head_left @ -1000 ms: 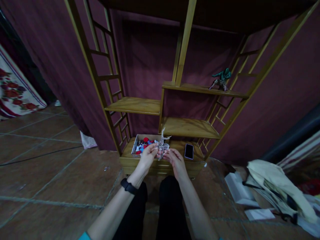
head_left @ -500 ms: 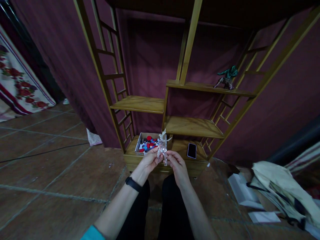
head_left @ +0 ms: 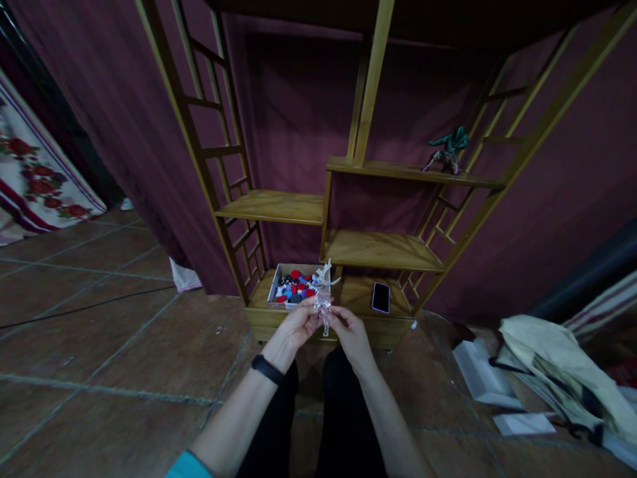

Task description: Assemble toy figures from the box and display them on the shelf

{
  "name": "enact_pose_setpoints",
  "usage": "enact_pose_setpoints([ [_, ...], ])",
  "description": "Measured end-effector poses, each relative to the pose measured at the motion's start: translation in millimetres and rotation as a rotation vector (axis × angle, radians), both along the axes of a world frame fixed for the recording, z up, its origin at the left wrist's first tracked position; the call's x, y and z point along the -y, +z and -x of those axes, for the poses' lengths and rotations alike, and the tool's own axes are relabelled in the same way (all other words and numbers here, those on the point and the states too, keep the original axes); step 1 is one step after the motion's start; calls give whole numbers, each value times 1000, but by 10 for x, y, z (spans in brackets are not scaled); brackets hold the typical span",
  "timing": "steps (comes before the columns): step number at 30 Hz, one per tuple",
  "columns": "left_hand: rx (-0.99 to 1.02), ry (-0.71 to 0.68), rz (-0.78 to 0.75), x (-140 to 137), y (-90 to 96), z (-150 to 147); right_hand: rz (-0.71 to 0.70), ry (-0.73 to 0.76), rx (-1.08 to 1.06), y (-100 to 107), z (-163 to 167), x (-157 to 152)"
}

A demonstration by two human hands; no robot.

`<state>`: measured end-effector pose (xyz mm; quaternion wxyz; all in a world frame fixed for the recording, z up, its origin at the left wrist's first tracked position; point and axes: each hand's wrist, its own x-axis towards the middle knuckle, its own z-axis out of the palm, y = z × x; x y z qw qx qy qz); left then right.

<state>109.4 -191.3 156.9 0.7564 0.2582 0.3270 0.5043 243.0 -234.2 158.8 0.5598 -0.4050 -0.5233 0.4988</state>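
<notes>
A small see-through, pinkish deer figurine point(head_left: 323, 302) with pale branching antlers stands upright between my two hands, in front of the shelf unit. My left hand point(head_left: 295, 326) is closed on its left side, with the fingers partly behind it. On the other side, my right hand point(head_left: 354, 335) pinches it low down, near the legs. Just beyond my left hand sits a shallow white box point(head_left: 273, 285) of small red, blue, black and white pieces. The antlers overlap the box's right edge from this view.
The wooden shelf unit point(head_left: 279, 204) has stepped boards. On its lowest board lies a phone point(head_left: 381, 298); a green and brown figurine point(head_left: 448, 151) stands on the upper right board. A pale cloth bag point(head_left: 557, 365) and white boxes point(head_left: 482, 375) lie on the floor at right.
The deer figurine has turned slightly in my hands, its legs now appearing closer together. Both hands stay on it. My view has shifted slightly.
</notes>
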Motion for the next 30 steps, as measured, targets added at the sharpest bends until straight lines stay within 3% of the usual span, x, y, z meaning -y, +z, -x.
enact_pose_setpoints([
  [11,68,-98,-109,91,77,-30,-35,11,-11,62,43,98],
  [20,66,-44,-89,148,135,-25,-36,-24,-8,57,11,77],
  [25,-37,29,-91,164,99,-16,-56,-97,52,29,-9,54],
  [30,-81,8,-130,166,44,-25,-69,-108,106,-4,18,64],
])
